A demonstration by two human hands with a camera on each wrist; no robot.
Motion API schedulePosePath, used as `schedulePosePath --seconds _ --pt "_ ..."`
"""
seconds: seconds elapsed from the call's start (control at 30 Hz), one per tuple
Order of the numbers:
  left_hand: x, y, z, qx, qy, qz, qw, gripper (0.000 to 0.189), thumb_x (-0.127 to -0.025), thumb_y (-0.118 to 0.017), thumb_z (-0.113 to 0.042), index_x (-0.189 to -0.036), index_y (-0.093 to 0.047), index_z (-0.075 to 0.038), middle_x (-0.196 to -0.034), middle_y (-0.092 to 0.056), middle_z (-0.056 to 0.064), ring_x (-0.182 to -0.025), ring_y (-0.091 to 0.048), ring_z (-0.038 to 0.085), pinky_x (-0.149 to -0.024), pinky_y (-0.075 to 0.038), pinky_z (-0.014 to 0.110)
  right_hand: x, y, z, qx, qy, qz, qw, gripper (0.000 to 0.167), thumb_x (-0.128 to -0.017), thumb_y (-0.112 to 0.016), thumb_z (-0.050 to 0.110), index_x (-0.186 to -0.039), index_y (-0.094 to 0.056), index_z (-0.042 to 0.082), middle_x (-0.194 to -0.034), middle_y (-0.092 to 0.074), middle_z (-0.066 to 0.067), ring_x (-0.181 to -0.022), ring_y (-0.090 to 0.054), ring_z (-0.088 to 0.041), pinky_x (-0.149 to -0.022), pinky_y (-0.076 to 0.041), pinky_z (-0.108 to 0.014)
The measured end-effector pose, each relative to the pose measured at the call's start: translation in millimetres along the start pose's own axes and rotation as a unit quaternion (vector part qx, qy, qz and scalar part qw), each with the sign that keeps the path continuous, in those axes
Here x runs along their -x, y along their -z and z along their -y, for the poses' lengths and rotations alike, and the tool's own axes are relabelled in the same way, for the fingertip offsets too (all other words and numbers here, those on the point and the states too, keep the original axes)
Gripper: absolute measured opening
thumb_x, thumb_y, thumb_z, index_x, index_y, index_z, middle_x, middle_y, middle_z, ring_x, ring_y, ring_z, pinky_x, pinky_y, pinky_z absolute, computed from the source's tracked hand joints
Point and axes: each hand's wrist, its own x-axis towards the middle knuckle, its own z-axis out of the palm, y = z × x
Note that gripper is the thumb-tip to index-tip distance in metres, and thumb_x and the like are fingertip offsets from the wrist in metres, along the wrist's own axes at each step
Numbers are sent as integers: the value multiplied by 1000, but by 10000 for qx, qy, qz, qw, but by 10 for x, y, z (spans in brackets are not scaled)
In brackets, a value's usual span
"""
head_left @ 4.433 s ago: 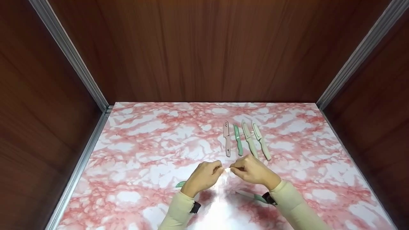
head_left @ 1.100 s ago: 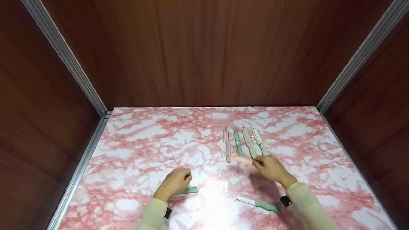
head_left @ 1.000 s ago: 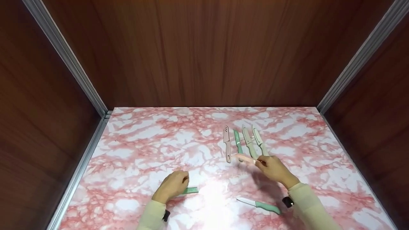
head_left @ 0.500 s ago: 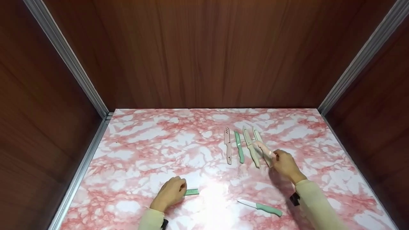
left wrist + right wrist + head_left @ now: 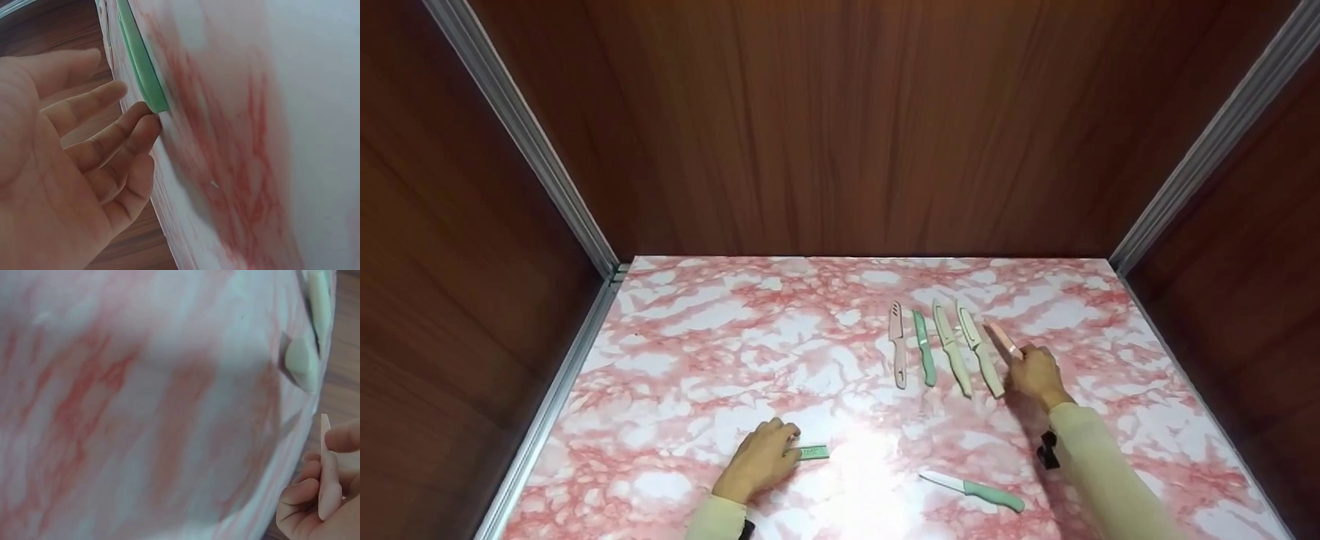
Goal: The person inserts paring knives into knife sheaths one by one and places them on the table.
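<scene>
My right hand holds a small pink knife by its handle, just right of the row of knives, its pink front end pointing away from me. In the right wrist view the thumb and curled fingers pinch the pink handle. My left hand lies low at the front left with its fingers loosely bent and nothing in its palm. Beside its fingertips is a green blade sheath, partly hidden by the hand; whether they touch I cannot tell. A green-handled knife with a bare white blade lies at front right.
Left of the right hand lie a pink knife, a green knife, a beige knife and a cream knife, side by side. Brown wood panels wall the back and sides of the marbled pink table.
Both hands were together at a small item; they parted. The right hand carried the pink knife rightward past the row and turned it. The left hand moved back to the green sheath, its fingers loosening.
</scene>
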Motion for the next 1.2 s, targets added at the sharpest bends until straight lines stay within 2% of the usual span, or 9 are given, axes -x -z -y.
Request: schedulePosePath --seconds 0.17,0.37,0.63,0.83,1.1,1.2 --pt "26 -2 -35 -166 -17 75 9998 28 -86 -66 -26 -108 -64 -9 -93 -52 -2 -79 -45 15 -72 -41 35 -88 -79 -34 -10 -82 243 9997 31 -92 -43 9 -107 -55 -15 -96 -52 -30 -84 -56 -40 -80 -43 -53" --pt "24 -25 -65 -418 -156 9 9990 23 -82 -71 -25 -99 -65 -11 -85 -50 -4 -75 -42 14 -70 -40 34 -127 -114 -21 287 -178 239 9991 29 -90 -45 9 -103 -57 -13 -93 -58 -28 -86 -58 -41 -80 -44 -53" --pt "3 -83 -74 -771 -172 -156 9968 19 -80 -75 -22 -93 -63 -14 -80 -48 -5 -71 -43 14 -67 -39 35 -166 -120 49 243 -496 253 9982 26 -89 -48 12 -103 -57 -8 -94 -60 -25 -87 -58 -39 -78 -45 -51" --pt "-7 -112 -67 -1054 -351 -402 9930 18 -79 -76 -18 -87 -60 -15 -77 -46 -5 -69 -45 15 -63 -39 33 -175 -106 35 348 -480 241 9979 28 -89 -49 13 -105 -58 -8 -97 -60 -26 -92 -58 -43 -81 -44 -53" --pt "-26 -125 -77 -1161 -353 -457 9916 20 -77 -77 -18 -82 -58 -15 -76 -47 -5 -71 -48 16 -63 -40 34 -152 -71 1 374 -281 321 9984 28 -89 -51 15 -102 -56 -9 -93 -60 -26 -89 -58 -43 -80 -44 -54" --pt "-29 -117 -81 -1181 -345 -454 9914 22 -76 -78 -17 -81 -57 -15 -76 -47 -5 -71 -49 17 -63 -40 34 -135 -44 -3 436 -218 457 9978 31 -89 -49 16 -105 -53 -10 -97 -59 -28 -92 -57 -44 -82 -43 -54"
